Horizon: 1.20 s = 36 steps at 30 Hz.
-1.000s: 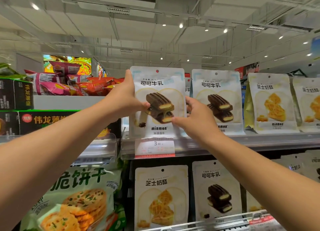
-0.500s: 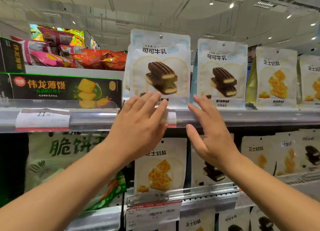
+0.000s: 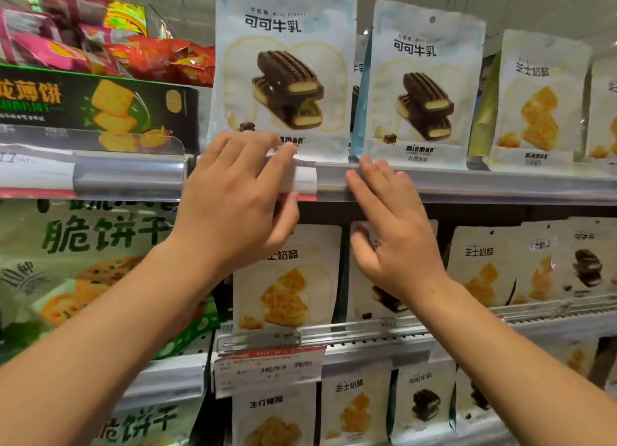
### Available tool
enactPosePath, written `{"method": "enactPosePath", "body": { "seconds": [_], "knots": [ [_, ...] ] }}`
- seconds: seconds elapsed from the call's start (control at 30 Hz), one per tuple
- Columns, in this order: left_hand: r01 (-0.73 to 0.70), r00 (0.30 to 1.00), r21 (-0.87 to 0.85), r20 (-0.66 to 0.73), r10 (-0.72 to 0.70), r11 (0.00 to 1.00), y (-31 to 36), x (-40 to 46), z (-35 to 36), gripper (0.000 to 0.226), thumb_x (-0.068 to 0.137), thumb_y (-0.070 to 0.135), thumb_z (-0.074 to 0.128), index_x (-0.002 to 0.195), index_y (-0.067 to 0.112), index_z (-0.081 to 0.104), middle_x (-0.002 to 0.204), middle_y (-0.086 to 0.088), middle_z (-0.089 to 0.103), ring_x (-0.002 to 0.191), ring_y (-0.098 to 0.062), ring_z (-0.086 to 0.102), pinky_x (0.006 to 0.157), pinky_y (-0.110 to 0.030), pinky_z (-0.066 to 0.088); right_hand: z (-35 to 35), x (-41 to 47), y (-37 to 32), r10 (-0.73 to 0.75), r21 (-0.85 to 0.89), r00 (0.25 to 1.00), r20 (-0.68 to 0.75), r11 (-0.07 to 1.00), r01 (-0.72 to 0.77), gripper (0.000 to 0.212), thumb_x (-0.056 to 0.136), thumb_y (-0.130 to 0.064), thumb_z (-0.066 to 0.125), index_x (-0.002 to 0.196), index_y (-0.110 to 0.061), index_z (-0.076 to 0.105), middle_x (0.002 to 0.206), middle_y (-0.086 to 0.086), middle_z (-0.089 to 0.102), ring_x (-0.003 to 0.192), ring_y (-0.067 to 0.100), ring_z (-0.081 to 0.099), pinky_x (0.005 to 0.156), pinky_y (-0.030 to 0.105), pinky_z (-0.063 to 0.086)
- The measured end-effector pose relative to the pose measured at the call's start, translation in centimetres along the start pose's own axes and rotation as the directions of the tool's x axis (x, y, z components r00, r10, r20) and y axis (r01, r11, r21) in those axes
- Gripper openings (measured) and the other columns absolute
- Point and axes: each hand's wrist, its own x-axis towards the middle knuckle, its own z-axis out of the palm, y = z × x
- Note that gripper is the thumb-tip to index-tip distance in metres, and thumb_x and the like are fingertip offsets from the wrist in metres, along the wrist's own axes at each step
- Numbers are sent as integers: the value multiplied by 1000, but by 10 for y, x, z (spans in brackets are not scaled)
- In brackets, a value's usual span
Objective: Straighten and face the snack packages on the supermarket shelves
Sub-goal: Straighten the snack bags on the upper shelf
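Observation:
A white cocoa-milk biscuit pouch (image 3: pixel 283 68) stands upright on the upper shelf, facing me. Beside it on the right stands a second cocoa-milk pouch (image 3: pixel 424 88), then a cheese biscuit pouch (image 3: pixel 537 105). My left hand (image 3: pixel 233 205) hangs in front of the shelf rail (image 3: pixel 484 185) just below the first pouch, fingers straight, holding nothing. My right hand (image 3: pixel 394 232) hovers lower and to the right, fingers spread and relaxed, also empty. One shelf down, a cheese pouch (image 3: pixel 287 285) and a chocolate pouch (image 3: pixel 384 298) stand partly behind my hands.
A dark green biscuit box (image 3: pixel 110 108) sits at upper left behind a clear guard, with red and pink bags (image 3: pixel 100 48) stacked above it. Large green cracker bags (image 3: pixel 83 268) fill the lower left. A price tag (image 3: pixel 267 369) hangs on the lower rail; more pouches stand below.
Both hands let go of the first cocoa-milk pouch and dropped from it to the shelf rail. The pouch now stands upright by itself. The view has tilted down.

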Motion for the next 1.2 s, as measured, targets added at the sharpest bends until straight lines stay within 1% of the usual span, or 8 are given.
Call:
{"method": "enactPosePath", "body": {
  "seconds": [0.13, 0.23, 0.33, 0.43, 0.6, 0.77, 0.97, 1.2],
  "knots": [
    [33, 998, -62, -59, -37, 998, 10, -2, -3, 48, 89, 25, 54, 129, -3, 56, 129, -24, 56, 123, -42, 51, 108, -55, 34, -1, 0, 5, -18, 55, 1000, 1, 998, 18, 64, 76, -5, 58, 139, -4, 48, 149, 15, 39, 142, 31, 31, 119, 46, 19],
    [-150, 968, -87, -214, 128, 985, 39, -32, 4, 40, 87, 11, 57, 125, 1, 57, 130, -24, 57, 127, -39, 51, 107, -56, 36, -4, -2, 9, -49, 73, 998, 36, 996, 47, 63, 79, -12, 54, 141, -5, 46, 151, 15, 37, 143, 30, 29, 120, 45, 17],
    [-208, 978, -136, -45, 204, 969, 63, -63, 21, 37, 82, 8, 63, 118, 1, 65, 121, -21, 64, 114, -37, 60, 95, -50, 46, -7, -1, 13, -81, 91, 995, 55, 993, 76, 64, 79, -14, 51, 142, -5, 45, 151, 15, 37, 143, 30, 28, 120, 45, 17],
    [84, 977, 20, 195, -86, 996, 61, -62, 36, 54, 78, 22, 65, 126, -3, 58, 116, -25, 61, 101, -43, 61, 85, -51, 49, -8, -2, 14, -95, 95, 993, 67, 992, 88, 64, 78, -12, 53, 142, -5, 45, 151, 15, 37, 143, 30, 28, 120, 44, 16],
    [470, 734, 178, 465, -495, 865, 35, -55, 50, 78, 89, 47, 58, 152, 16, 26, 150, -11, 40, 137, -29, 35, 116, -43, 17, -9, -2, 12, -86, 118, 995, 41, 990, 80, 63, 76, -7, 55, 138, -3, 50, 148, 17, 41, 141, 33, 33, 118, 48, 22],
    [435, 842, 2, 354, -407, 900, 27, -52, 39, 33, 89, 30, 67, 114, 10, 68, 112, -13, 68, 106, -35, 61, 94, -43, 42, -8, -2, 12, -85, 111, 995, 43, 991, 80, 65, 76, -8, 56, 140, -3, 47, 149, 17, 39, 142, 32, 30, 119, 46, 19],
    [343, 927, -125, 203, -314, 931, 41, -49, 5, 8, 87, 7, 68, 90, 0, 64, 87, -14, 59, 66, -39, 58, 52, -45, 50, -9, -13, 6, -79, 144, 989, 122, 988, 61, 63, 83, -20, 61, 142, -4, 44, 155, 17, 27, 146, 32, 18, 120, 50, 10],
    [189, 982, -231, 38, -186, 954, 51, -32, -34, 8, 85, 8, 62, 83, 1, 64, 83, -14, 60, 63, -39, 57, 48, -45, 48, -38, 3, -21, -64, 71, 960, 273, 996, 46, 55, 87, -41, 64, 133, -14, 54, 137, 7, 54, 132, 29, 43, 110, 49, 30]
  ]
}}
